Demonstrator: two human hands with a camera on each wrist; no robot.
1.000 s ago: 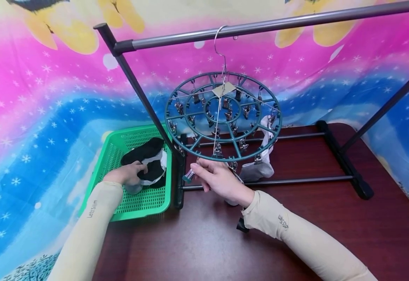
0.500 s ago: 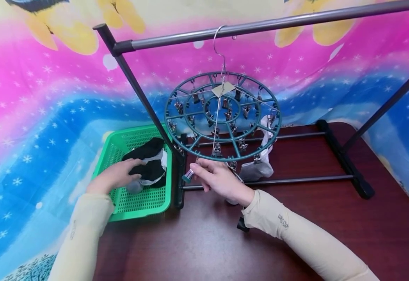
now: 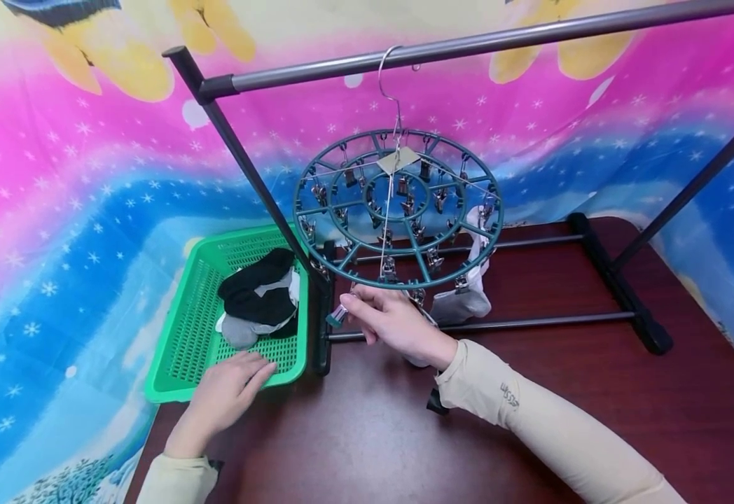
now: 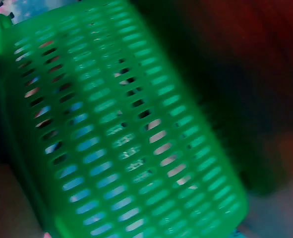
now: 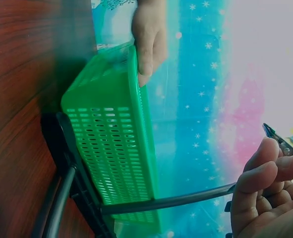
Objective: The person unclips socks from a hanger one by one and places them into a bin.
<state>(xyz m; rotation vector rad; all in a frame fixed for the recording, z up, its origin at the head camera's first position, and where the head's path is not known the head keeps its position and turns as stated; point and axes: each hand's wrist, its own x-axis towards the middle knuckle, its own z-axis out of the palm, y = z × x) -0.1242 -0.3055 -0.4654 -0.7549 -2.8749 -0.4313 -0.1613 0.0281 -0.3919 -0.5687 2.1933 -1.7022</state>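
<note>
My right hand [image 3: 392, 322] pinches a metal clip [image 3: 336, 316] with a green tip between thumb and fingers, just below the front of the round green clip hanger [image 3: 372, 281]. In the right wrist view the same clip [image 5: 275, 134] juts past the fingertips. At the near rim of the green basket [image 3: 159, 388] is my left hand [image 3: 228, 392], fingers loosely extended over the edge and holding nothing. A black sock [image 3: 253, 301] and a grey sock [image 3: 239, 332] lie bunched inside the basket. From the hanger's right side hangs a white-grey sock [image 3: 461, 306].
The hanger hooks over the dark metal rack bar [image 3: 316, 71]. The rack's left post [image 3: 241, 154] stands between basket and hanger, and its lower rail [image 3: 543, 321] runs over the brown table [image 3: 354, 434]. A patterned cloth [image 3: 89, 231] covers the back and left.
My left hand has drawn back from the socks to the basket's near rim, leaving the socks in the basket. My right hand keeps its pinch on the clip in the same place.
</note>
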